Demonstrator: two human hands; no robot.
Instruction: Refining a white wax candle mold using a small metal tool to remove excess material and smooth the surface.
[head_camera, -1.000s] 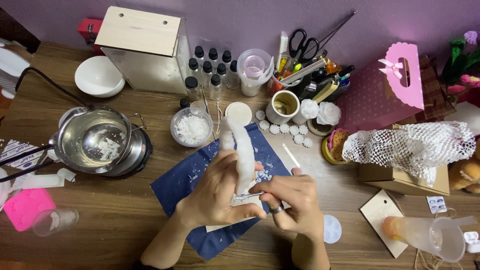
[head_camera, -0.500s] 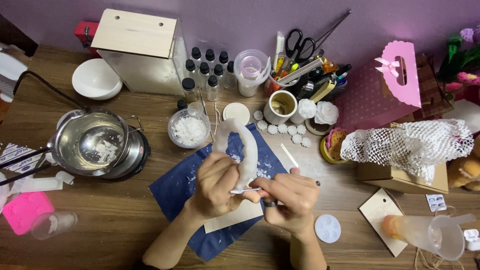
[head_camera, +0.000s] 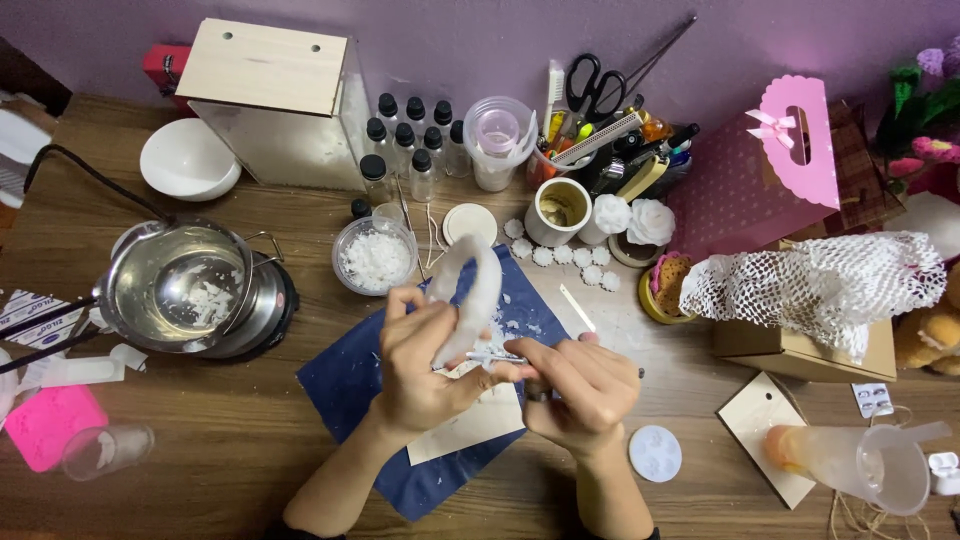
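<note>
Head view: cluttered wooden table, purple wall behind.

A long, curved white wax piece stands up off the tabletop, bent like a banana, with its top end leaning away. The left hand grips its lower part. A thin silver metal tool, held in the right hand, lies flat and touches its bottom end.
</note>
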